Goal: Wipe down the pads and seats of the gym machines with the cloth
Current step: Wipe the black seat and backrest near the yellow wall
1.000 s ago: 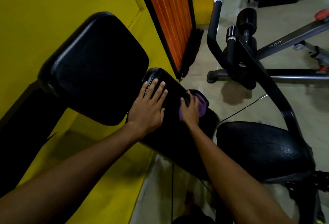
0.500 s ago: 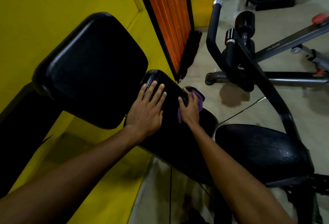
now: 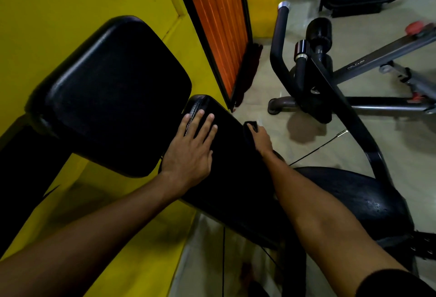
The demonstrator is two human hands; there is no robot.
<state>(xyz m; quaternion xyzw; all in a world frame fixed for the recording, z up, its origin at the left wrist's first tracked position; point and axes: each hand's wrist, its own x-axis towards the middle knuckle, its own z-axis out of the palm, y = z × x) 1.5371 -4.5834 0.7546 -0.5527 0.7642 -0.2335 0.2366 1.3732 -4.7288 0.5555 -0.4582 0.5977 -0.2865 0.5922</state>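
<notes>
Change: right hand (image 3: 260, 139) has slid off the top of the lower pad (image 3: 236, 166) to its right edge, and the purple of the cloth (image 3: 250, 125) no longer shows; left hand (image 3: 191, 148) has stayed put.
Left hand: flat on the lower pad, fingers straight and slightly spread.
Right hand: fingers curled over the pad's edge around the cloth, tips hidden.
Cloth: only a dark fold shows, at the right fingers against the pad's edge.
Upper pad (image 3: 113, 93): left of the lower one, by the yellow wall (image 3: 59, 13).
Seat (image 3: 354, 197): right of the right forearm.
</notes>
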